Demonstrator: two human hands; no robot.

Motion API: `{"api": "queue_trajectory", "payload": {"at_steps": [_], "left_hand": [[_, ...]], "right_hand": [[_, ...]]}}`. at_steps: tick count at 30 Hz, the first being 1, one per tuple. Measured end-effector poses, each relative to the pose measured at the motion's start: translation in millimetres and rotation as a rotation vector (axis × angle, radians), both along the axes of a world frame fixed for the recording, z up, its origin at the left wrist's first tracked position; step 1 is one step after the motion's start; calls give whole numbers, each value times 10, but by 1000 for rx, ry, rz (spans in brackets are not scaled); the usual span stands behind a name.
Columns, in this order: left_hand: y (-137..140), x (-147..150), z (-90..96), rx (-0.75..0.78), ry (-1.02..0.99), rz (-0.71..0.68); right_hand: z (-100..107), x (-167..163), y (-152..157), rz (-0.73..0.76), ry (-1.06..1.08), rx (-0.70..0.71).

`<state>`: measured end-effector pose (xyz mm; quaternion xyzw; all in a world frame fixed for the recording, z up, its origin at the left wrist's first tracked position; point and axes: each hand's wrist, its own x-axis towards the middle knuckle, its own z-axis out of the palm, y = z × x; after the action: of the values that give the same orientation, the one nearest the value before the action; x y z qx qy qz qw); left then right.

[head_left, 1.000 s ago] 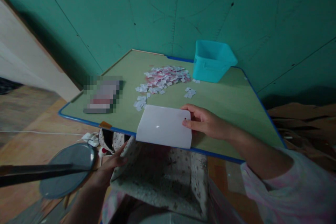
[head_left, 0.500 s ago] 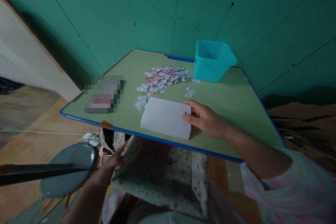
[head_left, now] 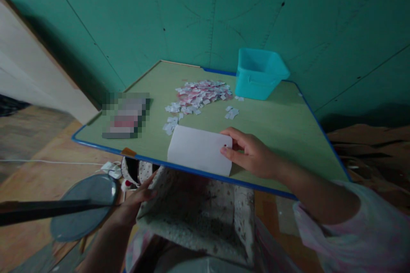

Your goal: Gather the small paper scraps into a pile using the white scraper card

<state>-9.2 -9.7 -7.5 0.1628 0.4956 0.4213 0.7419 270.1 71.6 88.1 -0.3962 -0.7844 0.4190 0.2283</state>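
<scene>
Right hand [head_left: 245,153] grips white card [head_left: 195,149], now drawn back to 6 o'clock edge of worktop [head_left: 275,130], so nearer fabric bin [head_left: 192,238]; left hand [head_left: 138,199] holds bin's 9 o'clock side.

dim; wall [head_left: 256,4] shadowed toward lower right; softly blurred detail; edges stretched; flat tabletop object [head_left: 126,117] pixelated
</scene>
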Motion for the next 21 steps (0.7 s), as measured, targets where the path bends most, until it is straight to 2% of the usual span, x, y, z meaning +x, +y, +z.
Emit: {"api": "queue_trajectory", "payload": {"at_steps": [4,8,12,17,21], "left_hand": [[-2,-7,-43,3,11,3],[6,-51,-122,-6,42,5],[37,-101,-176,-21,52,-11],[-2,-100,-189,-45,75,5],[-49,-103,-185,-49,60,-4]], "right_hand": [[84,7,-85,56,-69,103],[83,14,-119,71,-74,177],[58,30,-81,9,-42,151],[62,120,119,-251,150,118],[46,268,386,-512,330,183]]}}
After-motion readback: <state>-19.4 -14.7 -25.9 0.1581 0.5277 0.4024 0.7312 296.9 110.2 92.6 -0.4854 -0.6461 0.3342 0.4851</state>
